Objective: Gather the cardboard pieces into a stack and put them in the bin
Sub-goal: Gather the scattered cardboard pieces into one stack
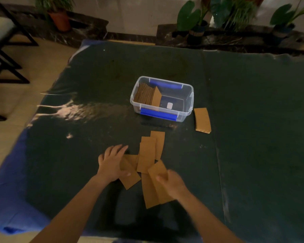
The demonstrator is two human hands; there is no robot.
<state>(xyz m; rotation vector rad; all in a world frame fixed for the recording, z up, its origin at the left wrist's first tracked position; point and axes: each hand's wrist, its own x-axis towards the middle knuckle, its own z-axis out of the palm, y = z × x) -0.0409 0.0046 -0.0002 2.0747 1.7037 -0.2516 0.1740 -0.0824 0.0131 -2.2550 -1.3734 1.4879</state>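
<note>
1. Left hand (112, 163) sits mid-frame, lower centre, palm down and fingers spread flat on a tan card (130, 174). It isn't gripping the card, just pinning it, prob so it doesn't skate on the slick dark desk (253, 120) cover.
2. Right hand (172, 183) is just right of it, pinching a tilted card (158, 170) by the edge, thumb on top. It's blurred, so I can't tell how many pieces are in that grip.
3. Loose pieces (147, 155) fan out btwn the two hands and run up toward frame centre, overlapping at odd angles. Not squared up yet, so gathering looks like the step in hand.
4. Bin (188, 109), clear w/ blue clips, stands open above the fan, centre frame. Its left half is already packed w/ cards on edge (145, 94), leaning right. The right half is bare, so there's room for the next batch.
5. Small neat stack (202, 120) lies flat on the desk just right of the bin, near its corner but apart from it. My guess is it's parked there to drop in w/ the rest.
6. Call: roughly mid-task. Both hands flank the fan, well placed to sweep the pieces together into one stack.
7. Risk: slippery cover, thin cards, so a sloppy squeeze could splay the lot.
</note>
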